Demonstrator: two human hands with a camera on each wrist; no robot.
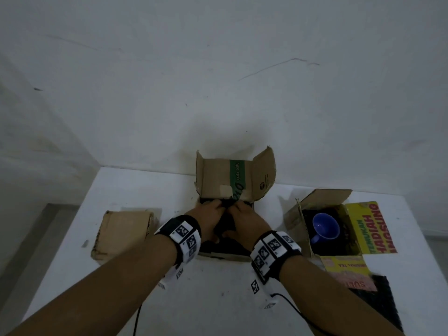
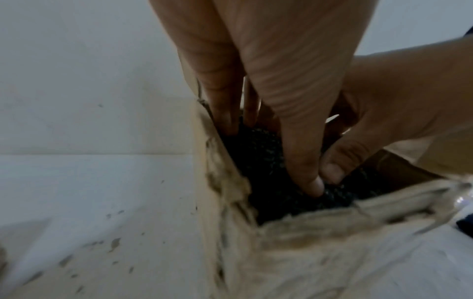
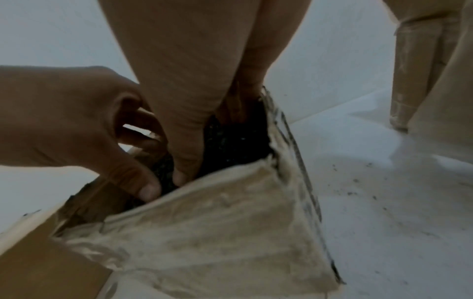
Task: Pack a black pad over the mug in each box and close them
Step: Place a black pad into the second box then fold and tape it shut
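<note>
The middle cardboard box stands open with its back flaps up. A black pad lies inside it and hides whatever is below. My left hand and right hand are both in the box, side by side, pressing down on the pad. In the left wrist view my left hand points straight fingers along the box wall, thumb on the pad. In the right wrist view my right hand likewise pushes its thumb into the pad by the near wall.
On the right, another open box holds a blue mug lying on dark padding. A second black pad lies at the table's front right, partly under a printed flap. A closed box sits at the left. The white table meets the wall.
</note>
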